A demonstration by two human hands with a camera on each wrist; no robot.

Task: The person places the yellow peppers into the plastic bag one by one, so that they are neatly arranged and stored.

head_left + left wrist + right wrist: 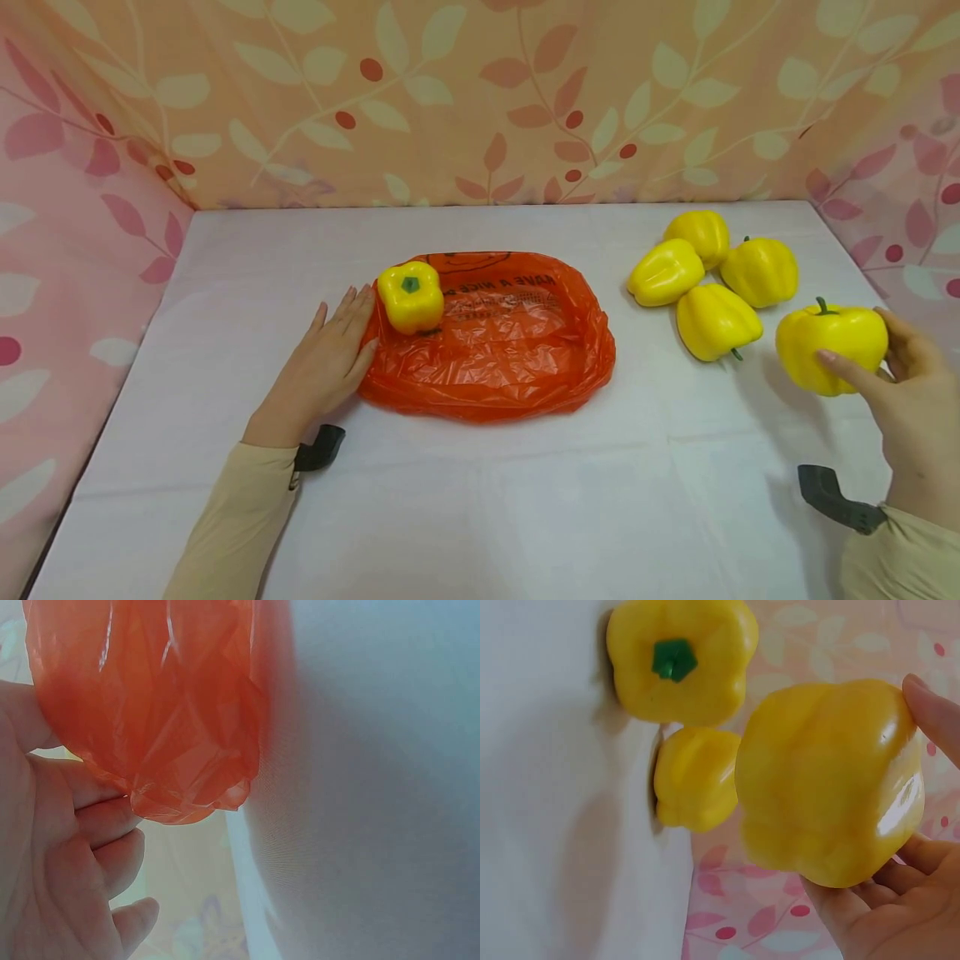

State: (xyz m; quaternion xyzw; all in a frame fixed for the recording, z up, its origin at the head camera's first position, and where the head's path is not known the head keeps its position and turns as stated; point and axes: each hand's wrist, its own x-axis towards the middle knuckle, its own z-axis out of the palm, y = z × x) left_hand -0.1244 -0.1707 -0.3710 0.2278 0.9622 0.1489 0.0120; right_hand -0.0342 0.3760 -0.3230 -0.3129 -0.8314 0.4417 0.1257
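My right hand (918, 379) grips a yellow bell pepper (832, 350), thumb on the near side and fingers round the right. The pepper is held above the table, green stem up; the right wrist view shows its glossy body (829, 784). On the left, my left hand (322, 362) rests with fairly straight fingers against the left side of a red plastic bag (495, 350). In the left wrist view the crumpled bag (165, 712) covers part of the fingers. Another yellow bell pepper (410, 297) sits stem up at the left end of the spread bag.
Several yellow bell peppers lie grouped at the right rear, the nearest pepper (718, 323) just left of the held one. A white cloth (570, 492) covers the table. Patterned curtains (465, 100) stand behind and at both sides.
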